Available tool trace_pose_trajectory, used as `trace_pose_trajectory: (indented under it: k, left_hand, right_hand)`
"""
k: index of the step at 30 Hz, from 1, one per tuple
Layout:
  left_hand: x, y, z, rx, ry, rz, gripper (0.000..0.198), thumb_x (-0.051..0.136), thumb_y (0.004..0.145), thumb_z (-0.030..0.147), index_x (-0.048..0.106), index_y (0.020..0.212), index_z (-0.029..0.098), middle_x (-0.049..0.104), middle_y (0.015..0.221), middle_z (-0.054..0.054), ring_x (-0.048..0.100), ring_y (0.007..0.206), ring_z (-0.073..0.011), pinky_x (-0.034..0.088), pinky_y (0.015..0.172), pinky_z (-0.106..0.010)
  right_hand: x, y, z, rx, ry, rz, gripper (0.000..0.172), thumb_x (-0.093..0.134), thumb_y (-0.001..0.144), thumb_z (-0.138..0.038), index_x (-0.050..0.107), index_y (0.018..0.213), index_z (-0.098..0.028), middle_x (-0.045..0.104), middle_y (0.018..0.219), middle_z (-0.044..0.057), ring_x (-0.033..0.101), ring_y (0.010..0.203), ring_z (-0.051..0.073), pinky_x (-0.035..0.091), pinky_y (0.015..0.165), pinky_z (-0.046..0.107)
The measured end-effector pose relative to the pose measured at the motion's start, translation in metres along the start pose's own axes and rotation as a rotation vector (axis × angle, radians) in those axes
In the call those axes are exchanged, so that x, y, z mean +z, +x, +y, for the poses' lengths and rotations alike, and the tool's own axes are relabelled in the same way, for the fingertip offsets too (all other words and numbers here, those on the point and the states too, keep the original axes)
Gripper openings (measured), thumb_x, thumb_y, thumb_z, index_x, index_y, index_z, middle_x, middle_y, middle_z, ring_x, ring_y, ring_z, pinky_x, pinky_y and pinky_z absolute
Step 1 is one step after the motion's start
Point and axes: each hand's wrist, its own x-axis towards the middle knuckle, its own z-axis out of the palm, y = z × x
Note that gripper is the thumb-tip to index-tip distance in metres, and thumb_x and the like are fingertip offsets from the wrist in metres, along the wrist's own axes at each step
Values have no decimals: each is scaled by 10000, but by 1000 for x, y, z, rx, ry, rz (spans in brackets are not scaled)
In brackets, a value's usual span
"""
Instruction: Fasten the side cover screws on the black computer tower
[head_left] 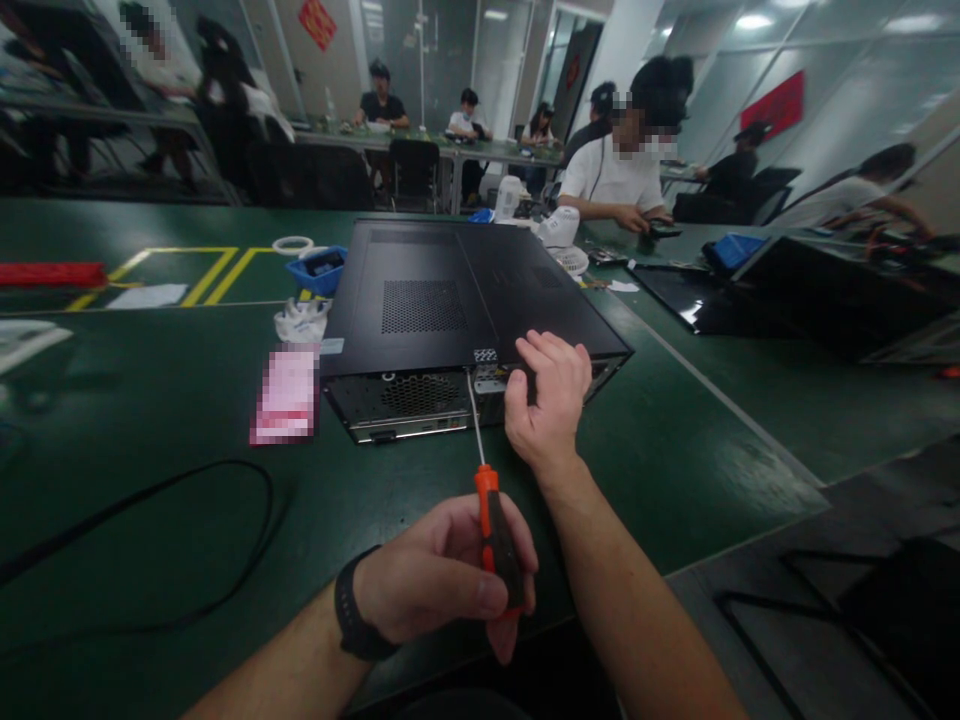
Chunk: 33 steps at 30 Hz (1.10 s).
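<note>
A black computer case (420, 265) lies on its side on the green table, its rear panel facing me. My left hand (450, 570), with a dark band on the wrist, is closed around the orange and black handle of a screwdriver (495, 530). The screwdriver's shaft points away from me, and its tip meets the upper edge of the rear panel near the middle. My right hand (551, 400) rests at the case's near top edge, right of the tip, fingers apart and lying on the cover. Whether a screw sits under the tip is too small to see.
Left of the case are a pink-and-white item (285, 395), white gloves (301, 320) and a blue tray (319, 268). A black cable (247, 465) loops across the table (187, 530). Another person (619, 170) works beyond the case; a second dark case (825, 290) stands at right.
</note>
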Motion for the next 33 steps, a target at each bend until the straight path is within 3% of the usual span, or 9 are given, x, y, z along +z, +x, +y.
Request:
trace_pose_trajectory:
  k: [8,17,26,33]
  left_hand:
    - [-4,3,-3,48,41,-32,263,798,814,275,628,961,139,690,822,-24,676,523,-107,524,476,-173]
    - [0,1,1,-8,35,-20,341,804,808,267,670,1090,130,716,866,-56,694,595,-107,532,536,-175]
    - [0,1,-1,25,68,-12,237,790,814,281,639,927,138,643,771,-3,600,468,-69,476,447,-164]
    - [1,1,0,19,43,-29,255,749,867,300,649,1026,128,715,852,-66,682,561,-108,500,505,-172]
  right_hand:
    - [0,-1,0,14,-6,-20,351,517,941,-275,641,1264,-221,703,1297,82,592,1299,236,305,1213,505]
    - [0,-1,-1,14,-27,-22,344,508,944,-284,643,1252,-212,709,1293,84,599,1296,238,317,1209,508]
    - [0,0,0,3,-2,-9,348,517,939,-267,639,1261,-216,705,1295,85,595,1299,237,315,1208,506]
    - [-1,-1,0,-5,-11,-3,328,514,952,-278,638,1248,-215,709,1289,85,605,1291,235,324,1206,502]
